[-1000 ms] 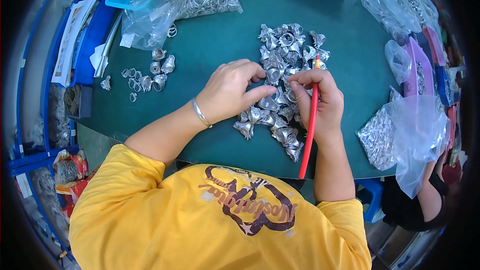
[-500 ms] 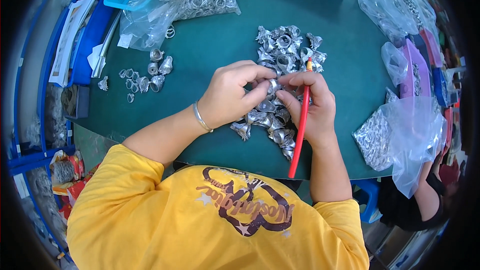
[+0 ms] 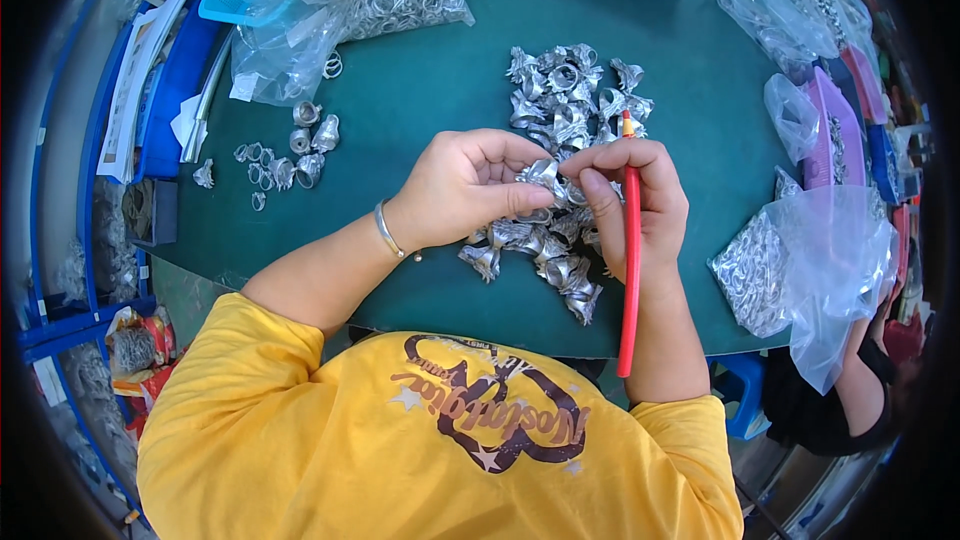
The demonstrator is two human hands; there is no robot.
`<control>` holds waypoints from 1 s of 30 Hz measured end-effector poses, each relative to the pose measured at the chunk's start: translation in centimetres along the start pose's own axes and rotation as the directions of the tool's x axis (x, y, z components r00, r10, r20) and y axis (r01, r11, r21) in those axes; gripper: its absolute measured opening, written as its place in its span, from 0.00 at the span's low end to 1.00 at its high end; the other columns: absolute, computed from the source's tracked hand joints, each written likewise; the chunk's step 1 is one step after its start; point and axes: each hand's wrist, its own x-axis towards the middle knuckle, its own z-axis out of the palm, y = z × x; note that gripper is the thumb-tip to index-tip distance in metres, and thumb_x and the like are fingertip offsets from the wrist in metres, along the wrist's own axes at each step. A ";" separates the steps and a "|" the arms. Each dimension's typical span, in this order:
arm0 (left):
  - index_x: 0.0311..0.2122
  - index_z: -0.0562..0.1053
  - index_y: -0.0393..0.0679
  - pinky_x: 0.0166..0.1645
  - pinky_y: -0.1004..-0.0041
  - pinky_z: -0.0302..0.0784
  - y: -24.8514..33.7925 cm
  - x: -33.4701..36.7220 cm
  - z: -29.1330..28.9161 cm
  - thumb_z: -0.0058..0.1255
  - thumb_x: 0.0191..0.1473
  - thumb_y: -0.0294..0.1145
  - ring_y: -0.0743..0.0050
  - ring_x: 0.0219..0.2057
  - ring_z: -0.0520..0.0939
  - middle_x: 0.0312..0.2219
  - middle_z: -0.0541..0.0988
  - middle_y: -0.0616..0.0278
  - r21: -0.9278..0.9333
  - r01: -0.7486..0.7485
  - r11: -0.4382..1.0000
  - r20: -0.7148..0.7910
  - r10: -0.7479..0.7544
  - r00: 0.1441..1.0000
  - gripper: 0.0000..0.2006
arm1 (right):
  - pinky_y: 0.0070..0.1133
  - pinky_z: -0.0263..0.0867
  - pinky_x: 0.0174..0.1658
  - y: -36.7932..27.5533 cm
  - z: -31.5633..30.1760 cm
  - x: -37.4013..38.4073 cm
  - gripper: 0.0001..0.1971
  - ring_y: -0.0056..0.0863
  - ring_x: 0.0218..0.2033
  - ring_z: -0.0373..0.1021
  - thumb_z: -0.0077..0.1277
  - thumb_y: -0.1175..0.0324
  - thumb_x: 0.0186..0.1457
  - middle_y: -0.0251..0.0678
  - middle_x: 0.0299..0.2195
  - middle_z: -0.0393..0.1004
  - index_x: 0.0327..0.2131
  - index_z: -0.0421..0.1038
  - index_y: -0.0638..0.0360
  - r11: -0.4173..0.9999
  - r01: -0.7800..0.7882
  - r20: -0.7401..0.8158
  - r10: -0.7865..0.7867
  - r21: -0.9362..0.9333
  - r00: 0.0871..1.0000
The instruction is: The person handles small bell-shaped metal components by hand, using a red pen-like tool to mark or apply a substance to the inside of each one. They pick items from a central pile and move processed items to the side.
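My left hand [image 3: 460, 190] pinches a small silvery metal piece [image 3: 541, 176] between thumb and fingers over a green table [image 3: 450, 90]. My right hand [image 3: 635, 195] touches the same piece with its fingertips and grips a long red stick [image 3: 630, 270] that runs down along my forearm. Both hands hover over a heap of similar silvery pieces [image 3: 560, 120] that stretches from the table's middle toward its near edge.
A small group of silvery rings [image 3: 290, 150] lies at the left. Clear plastic bags of metal parts sit at the back left [image 3: 350, 0], right [image 3: 800, 260] and back right [image 3: 790, 0]. Blue trays [image 3: 170, 90] line the left edge. Another person's dark sleeve [image 3: 850, 400] shows at the lower right.
Both hands drew together over the heap; my left hand has lifted one silvery piece and my right fingertips have come to it, the red stick swinging more upright.
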 end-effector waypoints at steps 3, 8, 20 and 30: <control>0.41 0.72 0.34 0.36 0.83 0.75 -0.4 0.0 0.0 0.61 0.43 0.20 0.85 0.31 0.77 0.33 0.76 0.64 -0.070 -0.002 0.998 0.015 0.004 1.000 0.18 | 0.17 0.67 0.32 0.0 -0.3 -0.1 0.10 0.23 0.27 0.71 0.55 0.83 0.44 0.35 0.27 0.74 0.30 0.69 0.60 0.999 0.028 0.085 -0.025 -0.028 0.996; 0.39 0.73 0.38 0.37 0.83 0.73 -1.5 0.3 -0.2 0.62 0.41 0.20 0.84 0.35 0.75 0.38 0.73 0.63 0.130 -0.331 0.934 0.038 0.329 0.943 0.16 | 0.20 0.66 0.34 0.2 -1.0 0.5 0.10 0.25 0.29 0.71 0.56 0.82 0.44 0.37 0.28 0.74 0.32 0.70 0.62 0.954 0.244 0.275 -0.191 -0.176 0.942; 0.33 0.71 0.40 0.41 0.76 0.72 -1.0 0.5 0.3 0.60 0.37 0.14 0.71 0.38 0.76 0.36 0.74 0.59 0.510 -0.499 0.701 0.145 0.501 0.853 0.15 | 0.15 0.57 0.22 -0.3 -1.0 -0.1 0.06 0.18 0.20 0.62 0.51 0.81 0.49 0.36 0.21 0.69 0.26 0.64 0.64 0.973 0.231 -0.064 -0.231 -0.006 0.971; 0.30 0.70 0.42 0.40 0.72 0.74 -0.6 0.5 0.7 0.59 0.36 0.16 0.64 0.37 0.77 0.32 0.75 0.60 0.540 -0.497 0.679 0.114 0.526 0.843 0.14 | 0.20 0.55 0.27 -0.1 -0.5 -0.1 0.08 0.23 0.18 0.63 0.54 0.81 0.42 0.31 0.17 0.68 0.20 0.65 0.58 0.953 0.262 0.012 -0.263 -0.153 0.965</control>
